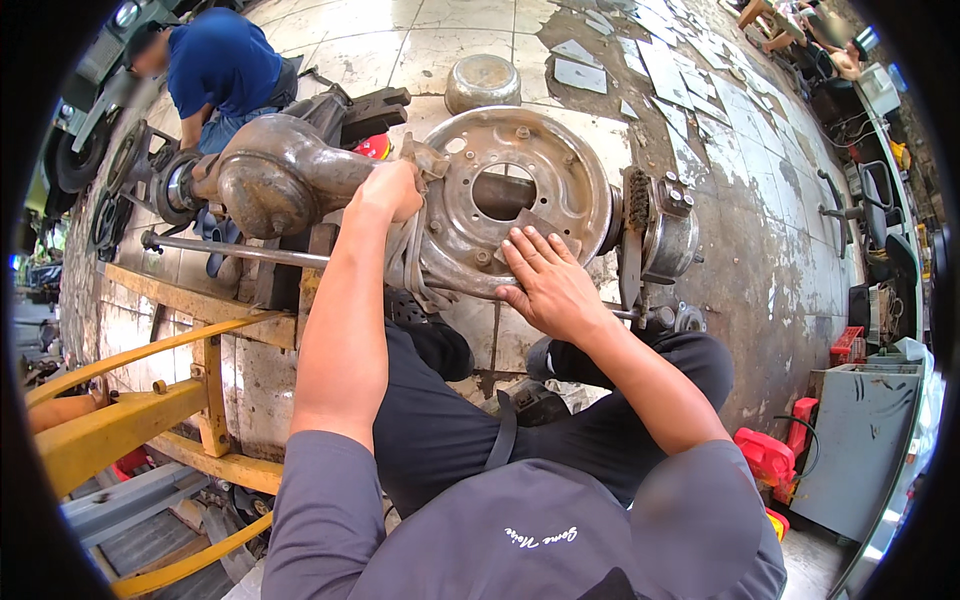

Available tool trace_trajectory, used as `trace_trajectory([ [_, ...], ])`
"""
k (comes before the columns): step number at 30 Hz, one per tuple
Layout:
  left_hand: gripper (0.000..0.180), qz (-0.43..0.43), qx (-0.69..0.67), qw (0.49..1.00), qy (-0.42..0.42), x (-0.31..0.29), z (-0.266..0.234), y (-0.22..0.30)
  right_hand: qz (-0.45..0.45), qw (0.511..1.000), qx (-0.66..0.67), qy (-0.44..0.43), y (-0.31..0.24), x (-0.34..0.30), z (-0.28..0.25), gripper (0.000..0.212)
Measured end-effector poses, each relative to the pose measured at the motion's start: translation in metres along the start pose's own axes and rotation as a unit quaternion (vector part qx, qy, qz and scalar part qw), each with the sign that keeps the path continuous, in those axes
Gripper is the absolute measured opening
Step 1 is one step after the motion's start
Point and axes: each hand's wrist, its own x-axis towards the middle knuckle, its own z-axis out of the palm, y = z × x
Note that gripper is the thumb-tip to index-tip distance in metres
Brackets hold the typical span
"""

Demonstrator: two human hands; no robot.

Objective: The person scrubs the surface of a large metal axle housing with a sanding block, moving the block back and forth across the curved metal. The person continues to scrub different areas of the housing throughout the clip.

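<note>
A round, worn metal brake backing plate (455, 215) with a large centre hole and several bolts lies in front of me, at the end of an axle housing (280, 185) with a bulging middle. At its left edge my left hand (392, 190) is closed, wrapped round the rim beside a metal bracket (426, 160); its fingertips are hidden. My right hand (550, 285) lies flat on the plate's lower right, fingers stretched out. Under its fingertips is a brown piece that looks like sandpaper (562, 236), pressed against the metal.
A brake drum or hub (668, 235) stands right of the plate, and a round metal cap (483, 84) behind it. A yellow frame (130, 425) is at left. A co-worker in blue (225, 65) bends at far left. Red tools (775, 455) and a grey cabinet (858, 440) stand right.
</note>
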Motion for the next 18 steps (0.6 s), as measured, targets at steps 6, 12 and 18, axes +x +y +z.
trace_trajectory([
  [6, 0.028, 0.025, 0.006, 1.000, -0.004, 0.001, 0.002, 0.002, 0.019, 0.996, 0.043, -0.072, -0.001, -0.016, -0.021, 0.070],
  [12, 0.028, -0.003, -0.010, 1.000, -0.004, -0.003, 0.004, 0.001, 0.031, 0.995, 0.035, -0.088, -0.007, -0.006, -0.018, 0.072],
  [18, 0.023, -0.039, -0.019, 0.999, -0.005, -0.001, 0.004, 0.000, 0.029, 0.996, 0.013, -0.080, -0.011, 0.001, -0.011, 0.075],
])
